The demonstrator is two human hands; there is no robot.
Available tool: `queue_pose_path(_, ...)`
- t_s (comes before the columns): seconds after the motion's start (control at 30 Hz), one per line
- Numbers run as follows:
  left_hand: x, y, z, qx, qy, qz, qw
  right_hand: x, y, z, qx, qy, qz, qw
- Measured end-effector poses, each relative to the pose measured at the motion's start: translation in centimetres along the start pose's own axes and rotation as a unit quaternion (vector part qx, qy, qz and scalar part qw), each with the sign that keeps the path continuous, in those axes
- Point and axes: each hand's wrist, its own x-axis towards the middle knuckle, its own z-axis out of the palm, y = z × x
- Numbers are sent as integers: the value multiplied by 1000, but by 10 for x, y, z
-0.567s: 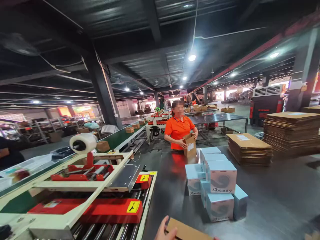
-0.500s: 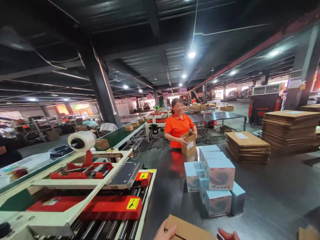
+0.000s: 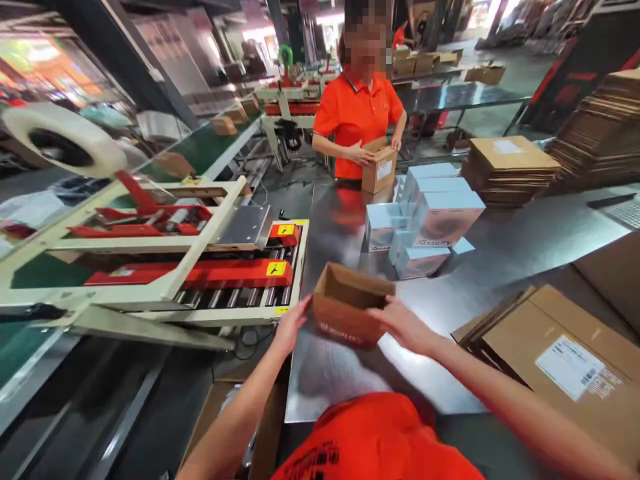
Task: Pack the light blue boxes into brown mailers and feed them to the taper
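Note:
Between my two hands is a brown cardboard box (image 3: pixel 345 327) with its top open, slightly blurred, over the steel table's left part. My left hand (image 3: pixel 293 325) is on the box's left end, fingers at its upper corner. At the opposite end, my right hand (image 3: pixel 403 325) grips the near right rim with its fingertips. Pale lettering shows on the box's near side, and no contents are visible inside. Just beyond it stands a stack of light blue printed boxes (image 3: pixel 445 210).
Across the steel table (image 3: pixel 325 387), a co-worker in an orange shirt (image 3: pixel 355 113) holds another carton (image 3: pixel 380 170). A roller tape machine (image 3: pixel 235 273) stands left. Flat cardboard stacks (image 3: pixel 510 160) lie at the back right, with labelled cardboard (image 3: pixel 565 353) near my right arm.
My view has tilted down, bringing both arms into sight. The box now shows its open top, and my right hand, earlier apart from it, is on its rim.

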Motion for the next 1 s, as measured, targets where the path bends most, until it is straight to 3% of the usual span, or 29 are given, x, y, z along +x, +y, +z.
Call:
queue_pose_path(0.1,22,11,4,-27,3,-14,1000,4,-26,9,-70,-78,-102,989)
queue_pose_path(0.13,24,13,6,-7,5,-5,1000,11,-27,-3,-75,-67,-123,987)
queue_pose_path(0.2,22,15,9,50,9,17,999,33,-11,-51,-100,20,-124,987)
queue_pose_path(0.27,14,15,11,85,37,38,995,61,23,-116,-198,120,-41,972)
queue_pose_path(0.33,4,13,10,120,103,60,986,86,62,-175,-271,172,111,941)
queue_pose_path(0.37,0,12,8,138,137,69,978,94,77,-195,-286,176,176,925)
queue_pose_path(0.43,-7,11,7,163,183,77,966,102,92,-214,-293,158,245,911)
queue_pose_path(0.5,-9,11,8,160,191,71,966,98,82,-210,-294,137,233,917)
queue_pose_path(0.57,-7,14,13,128,187,53,973,83,53,-195,-298,139,192,925)
queue_pose_path(0.73,2,25,34,46,123,8,991,23,-40,-142,-152,273,86,946)
queue_pose_path(0.8,1,28,40,38,101,13,994,-7,-59,-109,-73,224,104,966)
queue_pose_path(0.87,0,31,46,24,87,32,995,-35,-59,-73,-16,130,129,983)
queue_pose_path(0.93,3,34,50,26,86,51,995,-56,-40,-47,5,22,161,987)
queue_pose_path(1.0,6,39,53,77,113,65,988,-71,-14,-32,9,2,175,985)
